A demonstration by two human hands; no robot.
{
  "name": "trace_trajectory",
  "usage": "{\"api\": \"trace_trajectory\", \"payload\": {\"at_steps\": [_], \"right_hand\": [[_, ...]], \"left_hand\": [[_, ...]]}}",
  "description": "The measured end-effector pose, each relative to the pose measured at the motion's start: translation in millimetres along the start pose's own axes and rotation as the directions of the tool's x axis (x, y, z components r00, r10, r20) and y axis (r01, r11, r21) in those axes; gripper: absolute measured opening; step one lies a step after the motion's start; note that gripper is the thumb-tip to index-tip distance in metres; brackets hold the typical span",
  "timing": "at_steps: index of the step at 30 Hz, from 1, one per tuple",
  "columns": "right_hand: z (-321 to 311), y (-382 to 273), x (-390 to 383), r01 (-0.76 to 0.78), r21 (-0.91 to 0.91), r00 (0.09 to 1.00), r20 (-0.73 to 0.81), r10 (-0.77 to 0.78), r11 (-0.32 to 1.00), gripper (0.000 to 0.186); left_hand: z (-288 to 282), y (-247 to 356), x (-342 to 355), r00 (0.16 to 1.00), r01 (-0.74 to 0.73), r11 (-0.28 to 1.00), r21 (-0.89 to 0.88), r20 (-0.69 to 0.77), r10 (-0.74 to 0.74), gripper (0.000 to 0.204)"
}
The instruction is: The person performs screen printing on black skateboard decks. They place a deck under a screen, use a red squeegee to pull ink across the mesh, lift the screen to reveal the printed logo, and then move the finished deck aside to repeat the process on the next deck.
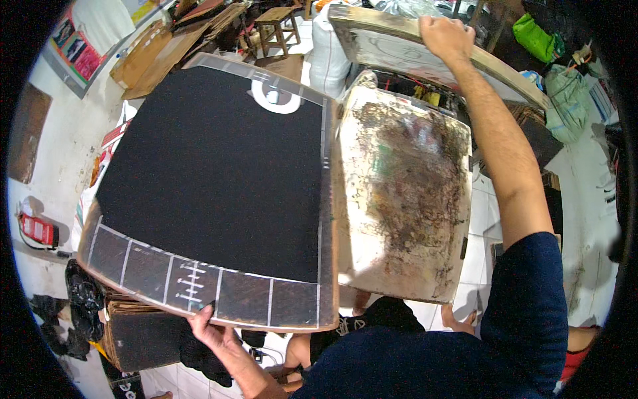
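Observation:
A wide board (249, 299) with white marked lines and a wooden edge lies before me, and black cloth (219, 166) is spread flat over it. My left hand (216, 332) grips the board's near edge, thumb on top and fingers hidden underneath. At the far right my right hand (448, 41) is closed over the top bar of a wooden frame (389, 40), which is tilted up with a pale panel inside. Beneath it, right of the board, lies a stained white slab (405, 193). A white ring-shaped roll (276, 100) rests at the cloth's far corner.
A wooden stool (278, 30), a white sack (329, 56) and leaning cardboard (153, 60) stand beyond the board. Stacked dark panels (143, 339) are below its near left edge. Green bags (535, 38) lie at the far right; a red box (36, 229) hangs on the left wall.

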State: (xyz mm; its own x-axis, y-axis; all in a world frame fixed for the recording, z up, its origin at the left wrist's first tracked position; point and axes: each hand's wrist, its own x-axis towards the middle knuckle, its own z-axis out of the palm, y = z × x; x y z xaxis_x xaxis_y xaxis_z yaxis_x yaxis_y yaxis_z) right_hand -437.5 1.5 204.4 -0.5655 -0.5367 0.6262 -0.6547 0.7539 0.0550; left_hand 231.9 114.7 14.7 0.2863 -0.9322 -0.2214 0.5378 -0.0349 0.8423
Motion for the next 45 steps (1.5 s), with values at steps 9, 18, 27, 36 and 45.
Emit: {"api": "trace_trajectory", "payload": {"at_steps": [9,18,27,36,45], "right_hand": [[-2,6,-15,0.034,0.055,0.999,-0.016,-0.033,0.998,0.061],[6,8,-5,-0.004,0.038,0.997,-0.079,0.007,0.999,0.055],[0,4,-2,0.007,0.047,0.997,-0.077,-0.004,0.999,0.056],[-2,2,38,-0.086,0.070,0.996,0.000,0.086,0.994,0.060],[-7,8,67,-0.017,0.243,1.000,0.013,0.014,0.970,0.064]], "left_hand": [[-29,-246,-38,0.635,0.734,0.678,0.039,0.316,-0.705,0.036],[-70,-257,4,0.228,-0.677,0.135,0.723,0.381,-0.896,0.028],[27,-248,137,0.682,-0.455,0.200,0.868,0.484,-0.548,0.070],[50,-245,93,0.609,-0.519,0.119,0.846,0.464,-0.643,0.062],[58,-240,66,0.660,-0.490,0.065,0.869,0.419,-0.624,0.075]]}}
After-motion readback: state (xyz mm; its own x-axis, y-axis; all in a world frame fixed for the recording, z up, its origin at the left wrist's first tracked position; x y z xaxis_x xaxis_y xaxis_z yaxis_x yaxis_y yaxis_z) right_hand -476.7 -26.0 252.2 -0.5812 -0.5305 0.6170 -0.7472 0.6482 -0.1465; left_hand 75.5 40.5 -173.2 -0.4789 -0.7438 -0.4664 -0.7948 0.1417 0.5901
